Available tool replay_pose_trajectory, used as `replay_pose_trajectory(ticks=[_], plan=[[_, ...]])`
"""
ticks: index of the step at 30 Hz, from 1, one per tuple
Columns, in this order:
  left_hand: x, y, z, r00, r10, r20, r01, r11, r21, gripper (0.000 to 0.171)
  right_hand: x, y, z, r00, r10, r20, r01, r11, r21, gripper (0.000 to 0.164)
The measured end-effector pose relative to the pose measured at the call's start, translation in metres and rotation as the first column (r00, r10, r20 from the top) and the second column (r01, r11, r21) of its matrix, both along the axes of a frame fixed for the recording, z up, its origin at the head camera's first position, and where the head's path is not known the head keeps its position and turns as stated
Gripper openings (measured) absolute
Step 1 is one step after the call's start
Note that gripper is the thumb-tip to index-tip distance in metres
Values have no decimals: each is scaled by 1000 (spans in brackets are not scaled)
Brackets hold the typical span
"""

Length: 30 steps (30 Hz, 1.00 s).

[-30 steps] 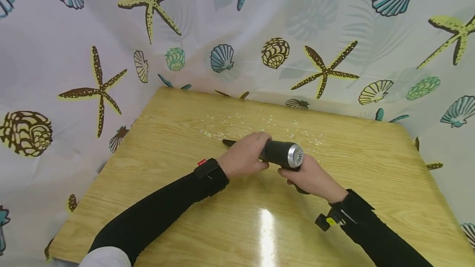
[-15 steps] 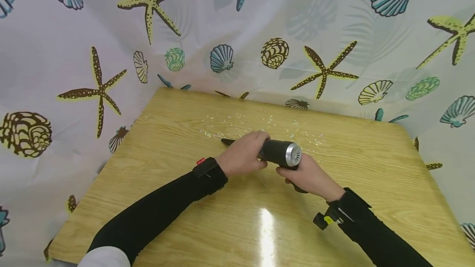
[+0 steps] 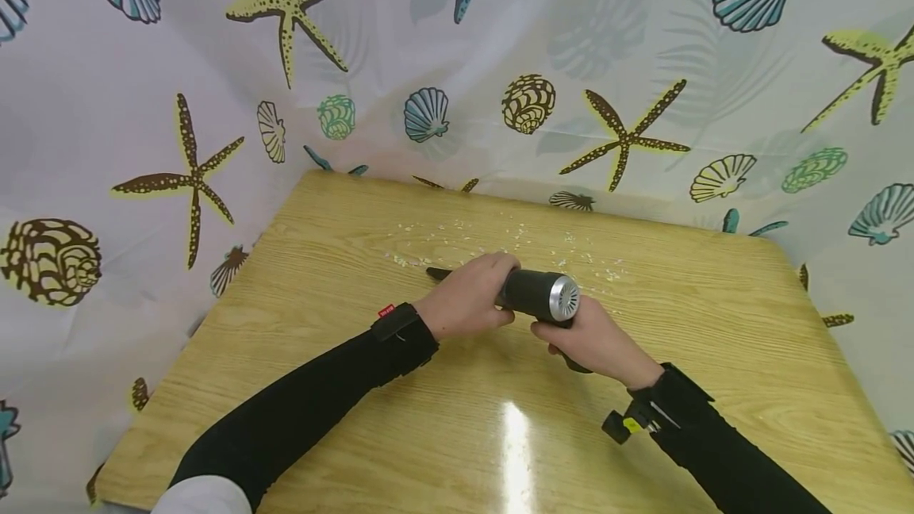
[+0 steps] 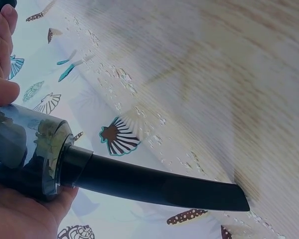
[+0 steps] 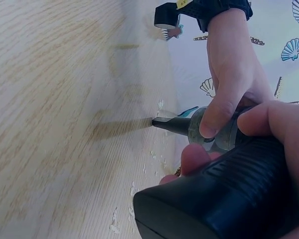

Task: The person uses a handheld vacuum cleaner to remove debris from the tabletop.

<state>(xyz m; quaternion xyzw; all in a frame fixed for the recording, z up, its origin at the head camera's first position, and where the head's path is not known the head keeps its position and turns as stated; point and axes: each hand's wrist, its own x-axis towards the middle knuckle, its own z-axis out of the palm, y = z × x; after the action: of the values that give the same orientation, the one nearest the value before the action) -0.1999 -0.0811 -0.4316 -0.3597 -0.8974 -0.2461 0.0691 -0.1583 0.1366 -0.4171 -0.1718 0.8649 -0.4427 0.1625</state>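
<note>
A black handheld vacuum cleaner (image 3: 531,292) with a silver vented end is held over the table by both hands. My left hand (image 3: 464,300) grips its front part, around the clear dust cup (image 4: 52,144). Pale bits show inside that cup. My right hand (image 3: 607,343) is wrapped around the black handle (image 5: 224,199). From the cup a long black crevice nozzle (image 4: 159,184) points left, its tip low by the table surface; whether it touches, I cannot tell. Small pale scraps (image 3: 401,261) lie scattered beyond the nozzle and the left hand.
The wood-grain table (image 3: 343,427) spreads under both arms. Behind it and along both sides hangs a white curtain (image 3: 485,46) printed with shells and starfish. A small black camera (image 3: 616,427) juts from the right wrist strap.
The vacuum cleaner and both hands have shifted very slightly left since the earliest frame. In the last half second they hold nearly still, and both grips are unchanged.
</note>
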Motion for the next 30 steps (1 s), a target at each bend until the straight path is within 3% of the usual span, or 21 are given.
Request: replay_pose_trajectory(ticks=[14, 30], plan=[[-7, 1, -5, 1000, -6, -1, 6, 1000, 5, 54, -2, -1, -1, 1000, 1, -26, -1, 1000, 9, 59], [-12, 0, -3, 1000, -13, 12, 13, 1000, 7, 54, -4, -3, 1, 1000, -15, 20, 15, 1000, -7, 63]])
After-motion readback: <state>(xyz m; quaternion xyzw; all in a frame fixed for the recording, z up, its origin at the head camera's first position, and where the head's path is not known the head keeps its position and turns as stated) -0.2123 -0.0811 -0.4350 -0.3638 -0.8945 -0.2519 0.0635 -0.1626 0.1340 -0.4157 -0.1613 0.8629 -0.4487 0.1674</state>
